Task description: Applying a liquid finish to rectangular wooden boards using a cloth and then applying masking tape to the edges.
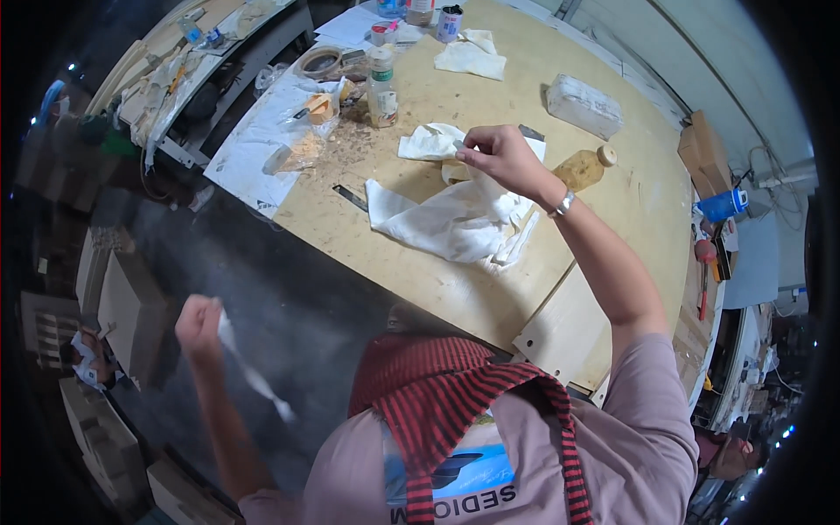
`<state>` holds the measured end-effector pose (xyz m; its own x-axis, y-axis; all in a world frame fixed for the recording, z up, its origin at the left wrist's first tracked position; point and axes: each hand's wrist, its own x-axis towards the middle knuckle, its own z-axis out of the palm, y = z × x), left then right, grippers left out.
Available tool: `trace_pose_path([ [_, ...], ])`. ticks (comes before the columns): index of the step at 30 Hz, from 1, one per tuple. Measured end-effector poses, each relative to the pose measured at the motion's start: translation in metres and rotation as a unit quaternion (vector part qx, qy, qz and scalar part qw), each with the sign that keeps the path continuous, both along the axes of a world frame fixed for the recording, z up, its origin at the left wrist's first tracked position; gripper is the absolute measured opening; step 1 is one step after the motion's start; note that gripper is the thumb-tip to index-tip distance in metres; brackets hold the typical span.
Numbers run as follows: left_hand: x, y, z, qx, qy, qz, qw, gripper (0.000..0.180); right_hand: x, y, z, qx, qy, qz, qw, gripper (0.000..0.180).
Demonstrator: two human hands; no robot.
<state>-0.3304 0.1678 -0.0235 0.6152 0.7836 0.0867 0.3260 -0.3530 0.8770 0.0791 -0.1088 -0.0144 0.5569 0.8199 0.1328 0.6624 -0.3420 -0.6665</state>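
Note:
Out over the floor at the left, my left hand [199, 328] is closed in a fist, and a narrow white cloth strip [249, 372] dangles from it, blurred by motion. My right hand [503, 157] is raised above the workbench, thumb and fingers pinched together. A crumpled white cloth [446, 219] spreads on the bench and rises to the underside of this hand. Something small and greyish shows at the fingertips; its kind is unclear. Behind the hand lies a smaller white cloth piece [429, 142]. A yellowish bottle [584, 169] lies near my right wrist.
The tan workbench [350, 236] holds a flat dark metal strip [350, 197], a clear bottle [381, 92], a tape roll [320, 61], a white wrapped block [584, 107] and a can [449, 24]. Cardboard boxes [131, 315] stand on the floor at left.

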Motion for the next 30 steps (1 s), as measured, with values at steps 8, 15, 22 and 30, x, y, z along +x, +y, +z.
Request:
trace_pose_path([
  [8, 0.178, -0.079, 0.018, -0.191, -0.139, -0.252, 0.938, 0.008, -0.032, -0.018, 0.016, 0.063, -0.016, -0.09, 0.994, 0.022],
  [15, 0.237, -0.159, -0.001, -0.14, -0.124, -0.367, 0.911, 0.009, -0.119, -0.044, -0.022, 0.234, 0.354, 0.0, 0.906, 0.026],
  [22, 0.277, -0.214, -0.075, -0.216, 0.028, -0.428, 0.877, 0.017, -0.187, -0.141, -0.066, 0.316, 0.679, -0.184, 0.637, 0.025],
  [30, 0.291, -0.266, -0.145, 0.296, 0.037, -0.521, 0.8, 0.017, -0.202, -0.211, -0.071, 0.429, 0.547, -0.331, 0.638, 0.022],
])
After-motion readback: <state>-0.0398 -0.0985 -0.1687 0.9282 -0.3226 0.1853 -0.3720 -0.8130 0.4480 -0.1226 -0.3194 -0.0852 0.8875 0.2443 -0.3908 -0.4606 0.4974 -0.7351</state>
